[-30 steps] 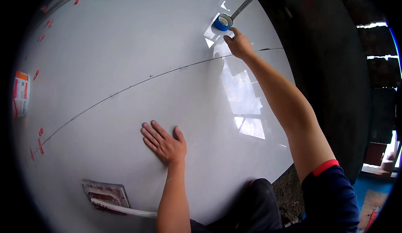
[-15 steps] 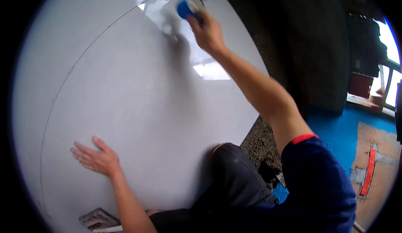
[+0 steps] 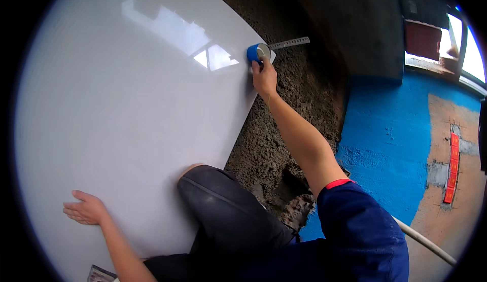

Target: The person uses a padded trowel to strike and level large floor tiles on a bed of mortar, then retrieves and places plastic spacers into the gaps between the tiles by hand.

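Note:
My right hand is closed around a blue tape measure at the right edge of a large glossy white tile. A short length of its pale, marked blade sticks out to the right, over grey mortar. My left hand rests flat on the tile at the lower left, with fingers extended and nothing held. My knee in dark trousers is on the tile between my arms.
Rough wet mortar runs along the tile's right side. Beyond stands a wall, blue at the bottom with a bare patch bearing a red strip. A flat tool lies at the lower left; a pale pole is at the lower right.
My right hand has brought the tape measure from above the tile to its right edge. The view has shifted, and the left hand still lies on the tile.

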